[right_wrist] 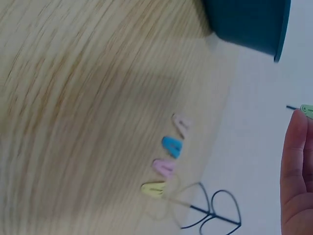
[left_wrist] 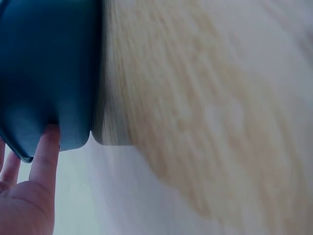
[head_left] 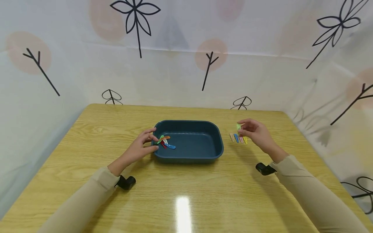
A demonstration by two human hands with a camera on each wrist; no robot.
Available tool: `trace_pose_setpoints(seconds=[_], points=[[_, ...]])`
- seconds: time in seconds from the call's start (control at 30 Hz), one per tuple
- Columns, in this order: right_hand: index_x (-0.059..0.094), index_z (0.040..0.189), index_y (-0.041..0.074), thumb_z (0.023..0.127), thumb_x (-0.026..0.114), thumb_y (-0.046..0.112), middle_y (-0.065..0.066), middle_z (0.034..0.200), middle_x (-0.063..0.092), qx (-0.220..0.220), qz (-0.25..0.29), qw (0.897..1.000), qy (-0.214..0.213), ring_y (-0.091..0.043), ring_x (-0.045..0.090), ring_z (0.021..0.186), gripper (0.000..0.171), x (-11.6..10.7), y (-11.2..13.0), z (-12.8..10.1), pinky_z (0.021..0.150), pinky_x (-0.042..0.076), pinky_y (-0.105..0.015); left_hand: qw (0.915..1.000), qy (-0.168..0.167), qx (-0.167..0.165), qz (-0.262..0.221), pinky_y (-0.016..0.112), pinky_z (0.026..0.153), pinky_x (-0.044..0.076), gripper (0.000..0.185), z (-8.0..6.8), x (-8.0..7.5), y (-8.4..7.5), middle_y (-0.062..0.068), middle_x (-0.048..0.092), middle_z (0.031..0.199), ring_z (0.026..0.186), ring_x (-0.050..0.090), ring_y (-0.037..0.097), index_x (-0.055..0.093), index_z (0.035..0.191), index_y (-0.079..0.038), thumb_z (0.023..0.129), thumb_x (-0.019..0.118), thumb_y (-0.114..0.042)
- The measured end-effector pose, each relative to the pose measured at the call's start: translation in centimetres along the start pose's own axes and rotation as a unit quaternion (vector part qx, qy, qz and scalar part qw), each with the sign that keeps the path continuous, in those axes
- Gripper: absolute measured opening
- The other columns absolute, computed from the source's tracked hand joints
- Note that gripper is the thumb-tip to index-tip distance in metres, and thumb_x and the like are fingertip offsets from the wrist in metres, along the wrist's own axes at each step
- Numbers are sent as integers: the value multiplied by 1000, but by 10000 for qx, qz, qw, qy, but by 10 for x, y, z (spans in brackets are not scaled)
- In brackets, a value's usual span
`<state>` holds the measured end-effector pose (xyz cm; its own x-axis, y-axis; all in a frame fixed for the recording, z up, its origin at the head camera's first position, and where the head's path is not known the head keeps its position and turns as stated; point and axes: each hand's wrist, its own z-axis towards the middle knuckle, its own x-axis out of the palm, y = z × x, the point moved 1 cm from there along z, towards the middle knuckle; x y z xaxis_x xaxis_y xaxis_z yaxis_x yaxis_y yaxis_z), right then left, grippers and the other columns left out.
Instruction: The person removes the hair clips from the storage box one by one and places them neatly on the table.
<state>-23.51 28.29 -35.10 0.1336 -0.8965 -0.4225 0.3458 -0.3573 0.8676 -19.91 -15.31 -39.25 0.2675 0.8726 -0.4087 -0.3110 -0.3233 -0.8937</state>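
A light green snap hair clip [head_left: 238, 127] is pinched between the thumb and fingers of my right hand [head_left: 257, 134], raised over the table. Below it lies a short row of hair clips: a beige one [right_wrist: 181, 125], a blue one [right_wrist: 172, 146], a pink one [right_wrist: 164, 168] and a yellow one [right_wrist: 153, 189]. My left hand [head_left: 138, 147] holds the left end of the dark blue basin [head_left: 189, 160], its thumb [left_wrist: 45, 156] against the outer wall and other fingers at the rim. Inside, near that hand, several clips lie heaped, among them an orange one [head_left: 164, 138] and a blue one [head_left: 170, 146].
The wooden table [head_left: 163, 187] carries the basin in its middle. Behind it and at the sides hangs a pale cloth [head_left: 175, 77] with plant drawings. A black wrist camera [head_left: 126, 183] sits on the left wrist, another black camera [head_left: 265, 169] on the right.
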Motion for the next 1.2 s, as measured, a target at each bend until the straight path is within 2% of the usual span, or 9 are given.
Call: trace_pose_setpoints(seconds=[0.13, 0.3, 0.47, 0.57, 0.7, 0.8, 0.97, 1.2], points=[[58, 114, 6, 89, 62, 5, -6, 89, 59, 101, -30, 9999, -82, -14, 63, 77, 25, -9, -11, -3, 73, 55, -35, 10000, -4, -7, -16, 52, 97, 39, 23, 1, 0, 1, 13, 24, 148, 124, 37, 43, 56, 105, 5, 88, 64, -8], [56, 115, 2, 90, 61, 5, -8, 89, 57, 237, 10, 9996, -124, -14, 62, 78, 25, -19, -22, -7, 73, 55, -33, 10000, -26, -93, 15, 53, 97, 38, 22, 0, 0, -2, 14, 24, 148, 124, 37, 44, 56, 105, 7, 88, 63, -4], [56, 115, 6, 91, 61, 10, -12, 91, 57, 421, -203, 9988, -169, -14, 62, 78, 25, -28, -32, -9, 74, 54, -32, 9999, -23, -130, -8, 57, 96, 36, 19, -5, 1, -21, 21, 23, 147, 123, 36, 48, 54, 103, 10, 88, 61, 1], [55, 117, 3, 91, 61, 12, -12, 91, 58, 575, -355, 9975, -221, -14, 62, 77, 28, -34, -39, -11, 74, 54, -34, 9999, 4, -122, -8, 57, 97, 36, 18, -8, 0, -29, 22, 23, 147, 123, 36, 48, 53, 103, 10, 88, 60, 1], [50, 121, -8, 91, 61, 10, -9, 90, 60, 729, -489, 9959, -221, -13, 63, 75, 37, -41, -45, -12, 72, 55, -35, 10000, 5, -39, 63, 54, 96, 39, 20, -3, 0, -12, 18, 24, 147, 123, 37, 46, 54, 103, 7, 89, 62, -4], [47, 123, -11, 91, 60, 7, -13, 93, 60, 841, -562, 9948, -95, -16, 64, 75, 39, -45, -49, -12, 71, 55, -35, 10000, -18, -18, 70, 53, 96, 39, 22, 1, -1, 2, 14, 24, 148, 124, 38, 44, 55, 104, 5, 89, 64, -8], [42, 127, -14, 93, 57, 6, -22, 96, 58, 1266, -654, 9891, 380, -20, 63, 77, 43, -47, -56, -10, 72, 55, -35, 10000, -30, -74, -13, 52, 98, 37, 23, 1, -1, 3, 10, 25, 149, 125, 37, 42, 56, 104, 4, 88, 64, -10], [44, 126, -14, 92, 58, 6, -18, 95, 60, 1738, -885, 9787, 638, -14, 63, 76, 42, -46, -64, -5, 69, 55, -31, 9999, -32, -136, 49, 53, 98, 37, 22, 0, 0, 2, 13, 23, 149, 125, 37, 42, 55, 105, 5, 89, 63, -6]])
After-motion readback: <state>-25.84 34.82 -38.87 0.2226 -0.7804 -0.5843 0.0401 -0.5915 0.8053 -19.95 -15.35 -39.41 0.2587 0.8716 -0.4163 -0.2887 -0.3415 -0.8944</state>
